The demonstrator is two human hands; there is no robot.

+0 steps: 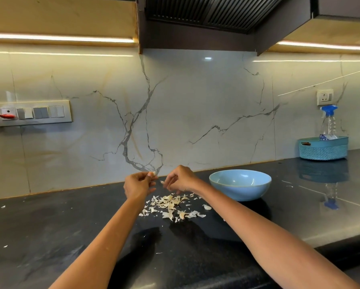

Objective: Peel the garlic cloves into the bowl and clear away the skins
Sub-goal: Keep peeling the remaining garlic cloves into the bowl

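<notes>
My left hand (pixel 137 184) pinches a pale garlic clove (pixel 153 174) at its fingertips, raised above the black counter. My right hand (pixel 180 179) is just to the right of it, fingers curled, pinching a small flake of skin (pixel 162 182). Below both hands lies a scattered pile of garlic skins (pixel 170 204), with a few cloves (pixel 182 215) among them and one clove (pixel 206 207) apart to the right. The light blue bowl (pixel 240 190) stands right of the pile; its inside shows nothing from this angle.
A teal basket (pixel 323 148) with a spray bottle (pixel 329 122) stands at the back right by the wall. A switch panel (pixel 33 113) with a red plug is on the left wall. Small skin flecks dot the black counter (pixel 49 226).
</notes>
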